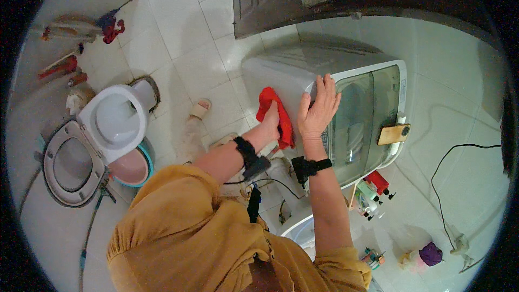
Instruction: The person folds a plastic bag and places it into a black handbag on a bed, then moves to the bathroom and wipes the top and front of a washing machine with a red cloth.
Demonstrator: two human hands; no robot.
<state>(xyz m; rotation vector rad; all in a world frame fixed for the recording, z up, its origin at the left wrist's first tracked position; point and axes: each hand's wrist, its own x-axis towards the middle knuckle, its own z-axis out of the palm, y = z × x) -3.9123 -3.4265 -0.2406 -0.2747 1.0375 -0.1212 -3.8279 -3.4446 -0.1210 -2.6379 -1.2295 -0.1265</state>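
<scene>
A top-loading washing machine with a see-through lid stands before me. My left hand holds a bunched red cloth against the machine's side panel. Part of the cloth hangs below my fingers, and my palm is hidden. My right hand lies palm down on the machine's top rim, partly over the lid, its thumb apart from the fingers and nothing in it. A gold-coloured phone rests at the far right edge of the lid.
A white toilet with its seat raised and a pink-and-teal basin stand at the left. Several pump bottles are beside the machine. A dark door stands at the top. A black cable runs along the right wall.
</scene>
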